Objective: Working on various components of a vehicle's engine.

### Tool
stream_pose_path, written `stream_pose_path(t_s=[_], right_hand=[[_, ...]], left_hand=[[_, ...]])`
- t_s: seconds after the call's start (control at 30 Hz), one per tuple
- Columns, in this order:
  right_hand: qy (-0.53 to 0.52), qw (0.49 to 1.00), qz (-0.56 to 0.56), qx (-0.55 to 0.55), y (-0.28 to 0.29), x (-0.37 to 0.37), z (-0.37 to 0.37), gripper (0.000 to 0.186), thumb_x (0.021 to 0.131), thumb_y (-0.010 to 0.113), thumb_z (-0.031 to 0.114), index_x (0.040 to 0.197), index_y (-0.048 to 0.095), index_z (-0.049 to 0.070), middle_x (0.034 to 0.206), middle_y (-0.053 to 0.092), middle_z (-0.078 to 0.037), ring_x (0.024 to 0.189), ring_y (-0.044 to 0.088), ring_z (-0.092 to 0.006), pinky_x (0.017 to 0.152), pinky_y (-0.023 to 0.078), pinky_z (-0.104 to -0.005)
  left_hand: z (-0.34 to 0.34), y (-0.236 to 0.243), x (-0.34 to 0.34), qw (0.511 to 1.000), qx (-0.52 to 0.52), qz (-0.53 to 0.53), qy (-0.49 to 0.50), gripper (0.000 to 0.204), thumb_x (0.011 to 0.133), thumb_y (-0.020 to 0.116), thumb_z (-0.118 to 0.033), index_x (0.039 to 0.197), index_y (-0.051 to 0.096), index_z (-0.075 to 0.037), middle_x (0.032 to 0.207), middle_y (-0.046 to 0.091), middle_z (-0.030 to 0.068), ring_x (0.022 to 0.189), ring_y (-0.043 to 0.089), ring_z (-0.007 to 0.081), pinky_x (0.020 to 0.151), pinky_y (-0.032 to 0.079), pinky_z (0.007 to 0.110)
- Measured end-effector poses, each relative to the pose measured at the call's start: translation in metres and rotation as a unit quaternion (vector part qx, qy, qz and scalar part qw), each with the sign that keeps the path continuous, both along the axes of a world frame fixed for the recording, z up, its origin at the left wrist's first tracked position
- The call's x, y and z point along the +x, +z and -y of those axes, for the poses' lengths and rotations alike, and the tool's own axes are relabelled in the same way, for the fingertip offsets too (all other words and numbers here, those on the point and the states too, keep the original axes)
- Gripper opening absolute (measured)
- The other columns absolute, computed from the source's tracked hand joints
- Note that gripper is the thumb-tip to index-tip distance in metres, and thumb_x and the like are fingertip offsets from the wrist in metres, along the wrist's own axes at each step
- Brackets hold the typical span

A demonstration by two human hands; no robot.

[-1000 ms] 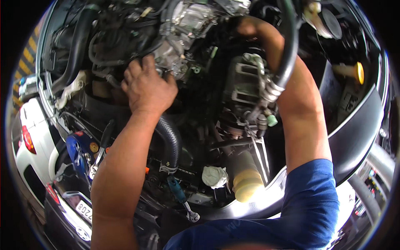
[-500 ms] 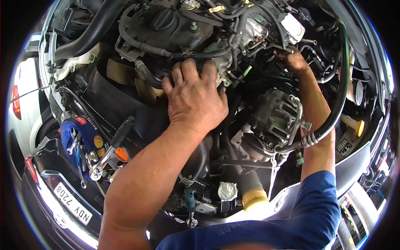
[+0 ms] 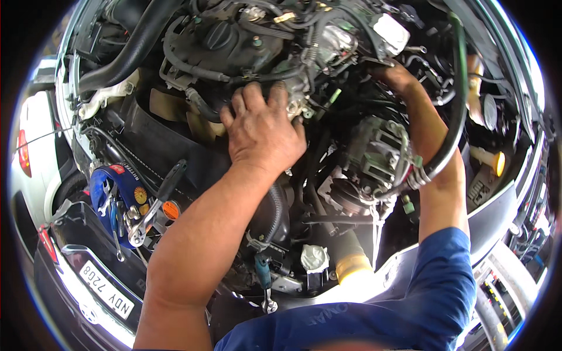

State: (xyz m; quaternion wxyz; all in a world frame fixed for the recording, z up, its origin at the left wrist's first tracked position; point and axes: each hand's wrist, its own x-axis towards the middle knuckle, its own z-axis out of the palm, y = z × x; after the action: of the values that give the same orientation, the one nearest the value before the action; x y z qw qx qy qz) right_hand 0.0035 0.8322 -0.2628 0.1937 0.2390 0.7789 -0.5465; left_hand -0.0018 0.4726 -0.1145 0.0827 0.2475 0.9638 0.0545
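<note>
My left hand (image 3: 261, 127) rests on the front of the engine, below the black engine cover (image 3: 243, 55), its fingers spread and the fingertips against the edge. No tool shows in it. Deeper on the right side of the bay is my right hand (image 3: 397, 81), beside a thin metal bar (image 3: 374, 61). Its fingers look curled; shadow hides their tips and whatever they grip. Below that forearm hangs a metal pump-like unit (image 3: 377, 155) with a pulley. A thick black hose (image 3: 453, 140) passes over my right forearm.
Fan blades (image 3: 167, 108) stand left of my left hand. A ratchet (image 3: 159, 202) and several wrenches lie on a blue tool holder (image 3: 111, 202). Near my body are a teal-handled ratchet (image 3: 264, 274), a white-covered cap (image 3: 315, 258) and a yellow-ended pipe (image 3: 352, 270).
The whole view has shifted a little, so the engine sits farther left. My right hand reaches slightly deeper and its fingers show less. My left hand stays on the engine front.
</note>
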Motion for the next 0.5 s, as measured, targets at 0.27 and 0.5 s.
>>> stream_pose_path(t_s=[0.27, 0.5], right_hand=[[0.088, 0.956, -0.172, 0.219, 0.031, 0.039, -0.072, 0.046, 0.079, 0.060, 0.007, 0.124, 0.061, -0.003, 0.112, 0.068, -0.014, 0.102, 0.062, -0.0216, 0.089, 0.049, -0.0326], [-0.126, 0.971, -0.197, 0.041, 0.130, 0.106, 0.028, 0.042, 0.078, 0.072, 0.021, 0.110, 0.066, -0.005, 0.091, 0.070, -0.011, 0.078, 0.063, -0.0167, 0.072, 0.052, -0.0318]], left_hand=[[-0.030, 0.011, 0.003, 1.000, -0.016, -0.025, -0.005, 0.058, 0.080, 0.070, -0.038, 0.128, 0.050, -0.013, 0.126, 0.046, 0.0160, 0.124, 0.043, 0.0356, 0.102, 0.034, 0.052], [-0.006, 0.016, 0.005, 0.999, -0.037, 0.005, 0.035, 0.060, 0.080, 0.069, -0.042, 0.130, 0.051, -0.013, 0.128, 0.045, 0.0157, 0.125, 0.041, 0.0337, 0.105, 0.031, 0.052]])
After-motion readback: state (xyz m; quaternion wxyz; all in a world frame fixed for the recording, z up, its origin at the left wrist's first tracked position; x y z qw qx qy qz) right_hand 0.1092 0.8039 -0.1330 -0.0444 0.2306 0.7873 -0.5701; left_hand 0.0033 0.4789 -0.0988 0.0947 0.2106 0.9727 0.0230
